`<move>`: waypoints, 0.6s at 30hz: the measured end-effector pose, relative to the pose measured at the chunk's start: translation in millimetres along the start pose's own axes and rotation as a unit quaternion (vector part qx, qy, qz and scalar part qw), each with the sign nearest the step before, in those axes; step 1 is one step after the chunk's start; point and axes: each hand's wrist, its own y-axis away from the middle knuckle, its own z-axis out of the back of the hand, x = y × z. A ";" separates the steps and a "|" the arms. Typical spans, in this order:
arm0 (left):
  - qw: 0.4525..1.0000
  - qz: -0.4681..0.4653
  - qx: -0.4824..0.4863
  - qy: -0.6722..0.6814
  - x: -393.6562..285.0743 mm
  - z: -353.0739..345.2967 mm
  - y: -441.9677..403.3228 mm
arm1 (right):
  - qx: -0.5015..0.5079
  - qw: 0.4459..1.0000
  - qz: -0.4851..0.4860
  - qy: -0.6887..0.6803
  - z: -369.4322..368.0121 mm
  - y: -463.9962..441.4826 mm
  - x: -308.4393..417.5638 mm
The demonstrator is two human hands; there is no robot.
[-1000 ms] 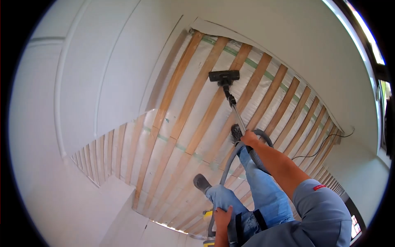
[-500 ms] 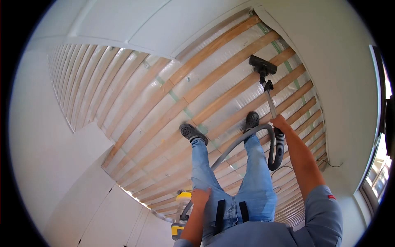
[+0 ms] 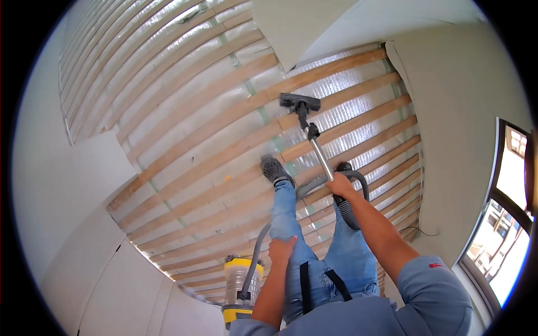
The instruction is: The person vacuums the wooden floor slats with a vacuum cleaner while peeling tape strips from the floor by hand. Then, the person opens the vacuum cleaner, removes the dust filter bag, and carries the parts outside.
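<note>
My right hand point(image 3: 338, 185) is closed round the upper end of a metal vacuum wand point(image 3: 320, 158), where the grey hose point(image 3: 358, 177) joins it. At the wand's far end, the black floor head point(image 3: 300, 102) rests over the wooden battens point(image 3: 241, 116) and the silvery sheet point(image 3: 336, 119) between them. My left hand point(image 3: 281, 250) lies against my left thigh, holding nothing that shows; its fingers are partly out of sight round the leg. Close to it the hose runs down to the yellow and clear vacuum canister point(image 3: 242, 280).
Battens run across the whole floor, with green tape strips point(image 3: 263, 115) on the sheet. A white wall corner point(image 3: 291, 28) juts in at the top. White cabinet doors point(image 3: 120, 285) stand at the lower left, a window point(image 3: 504, 207) at the right. A thin cable point(image 3: 420, 231) lies by the right wall.
The view has turned and shifted left. The floor head has moved left across the battens, towards the wall corner. My left foot has stepped forward, and more of the canister shows.
</note>
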 end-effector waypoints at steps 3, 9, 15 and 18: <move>1.000 -0.022 0.010 0.020 15.1 -7.2 -10.5 | 0.027 0.996 -0.005 0.085 23.5 21.9 84.1; 0.995 -0.015 0.037 0.092 13.5 16.5 -7.9 | 0.053 0.982 0.040 0.179 16.3 5.5 167.3; 0.990 0.026 0.018 0.135 -3.0 26.5 -2.8 | 0.047 0.974 0.013 0.220 -7.5 -37.0 177.8; 0.993 0.042 0.026 0.109 -12.4 29.1 4.2 | 0.051 0.971 0.050 0.230 8.5 -45.5 166.8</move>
